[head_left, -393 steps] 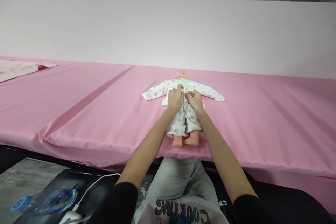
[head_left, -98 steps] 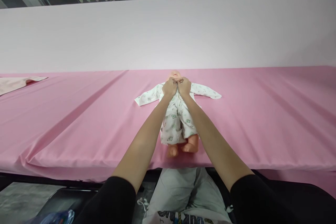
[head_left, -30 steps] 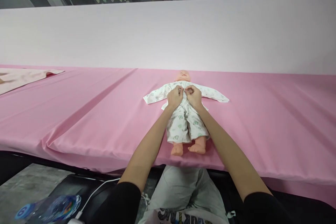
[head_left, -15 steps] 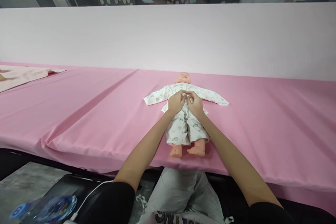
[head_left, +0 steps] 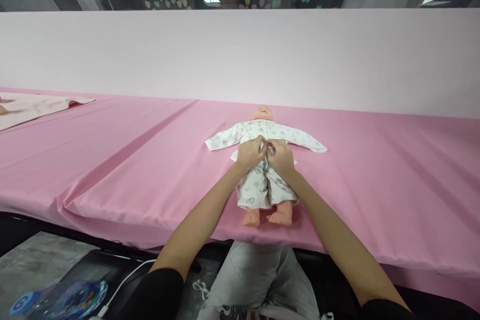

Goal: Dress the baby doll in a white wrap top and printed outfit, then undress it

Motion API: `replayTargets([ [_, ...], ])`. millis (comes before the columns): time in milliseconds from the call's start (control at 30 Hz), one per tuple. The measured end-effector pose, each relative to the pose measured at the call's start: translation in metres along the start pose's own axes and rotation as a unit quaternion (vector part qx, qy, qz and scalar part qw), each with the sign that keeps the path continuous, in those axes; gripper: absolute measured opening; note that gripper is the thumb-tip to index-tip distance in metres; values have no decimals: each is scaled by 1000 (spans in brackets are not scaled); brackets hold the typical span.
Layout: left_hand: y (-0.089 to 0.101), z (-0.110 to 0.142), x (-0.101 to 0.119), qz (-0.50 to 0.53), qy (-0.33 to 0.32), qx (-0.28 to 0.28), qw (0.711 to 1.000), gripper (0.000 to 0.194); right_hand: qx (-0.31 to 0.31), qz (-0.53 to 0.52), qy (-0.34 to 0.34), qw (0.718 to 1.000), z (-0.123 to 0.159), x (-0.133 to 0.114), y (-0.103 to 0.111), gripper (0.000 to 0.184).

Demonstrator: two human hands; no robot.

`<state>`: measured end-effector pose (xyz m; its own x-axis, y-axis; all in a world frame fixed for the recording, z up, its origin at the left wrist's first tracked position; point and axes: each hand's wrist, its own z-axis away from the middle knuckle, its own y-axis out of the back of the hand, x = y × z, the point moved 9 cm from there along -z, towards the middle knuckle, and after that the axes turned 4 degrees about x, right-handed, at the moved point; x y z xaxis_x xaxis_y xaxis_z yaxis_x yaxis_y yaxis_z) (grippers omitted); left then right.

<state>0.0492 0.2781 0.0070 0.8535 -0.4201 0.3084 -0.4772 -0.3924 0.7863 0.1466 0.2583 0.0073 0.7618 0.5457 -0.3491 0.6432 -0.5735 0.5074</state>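
A baby doll (head_left: 262,112) lies on its back on the pink table cover (head_left: 112,155), head away from me, bare feet (head_left: 267,217) toward the near edge. It wears a white printed romper (head_left: 262,182) with both sleeves spread out sideways. My left hand (head_left: 250,153) and my right hand (head_left: 281,157) meet at the doll's belly, fingers curled and pinching the front opening of the romper between them.
A pale pink partition (head_left: 240,55) rises behind the table. A light pink cloth (head_left: 33,106) lies at the far left. Below the near edge, at lower left, sit a black surface with a white cable (head_left: 123,280) and a colourful bottle (head_left: 63,300).
Both hands have slid down the romper's front from the doll's chest to its belly, staying pinched together on the fabric.
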Motion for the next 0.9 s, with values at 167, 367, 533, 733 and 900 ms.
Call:
replayTargets([
  [167, 0, 1, -3, -31, 20, 15, 999, 26, -15, 7, -21, 1000, 1, 3, -3, 15],
  [367, 3, 4, -8, -26, 77, 31, 996, 33, -8, 10, -49, 999, 1, 12, -4, 14],
  [533, 3, 5, -10, -23, 96, 35, 994, 30, -15, 9, -57, 998, 0, 12, -4, 9],
  [733, 3, 3, -6, -9, 68, 37, 997, 31, -1, -52, -96, 994, 0, 20, -3, 12],
  [900, 2, 4, -2, -8, 50, 21, 998, 32, -7, -177, -165, 970, 2, 34, -6, 18],
])
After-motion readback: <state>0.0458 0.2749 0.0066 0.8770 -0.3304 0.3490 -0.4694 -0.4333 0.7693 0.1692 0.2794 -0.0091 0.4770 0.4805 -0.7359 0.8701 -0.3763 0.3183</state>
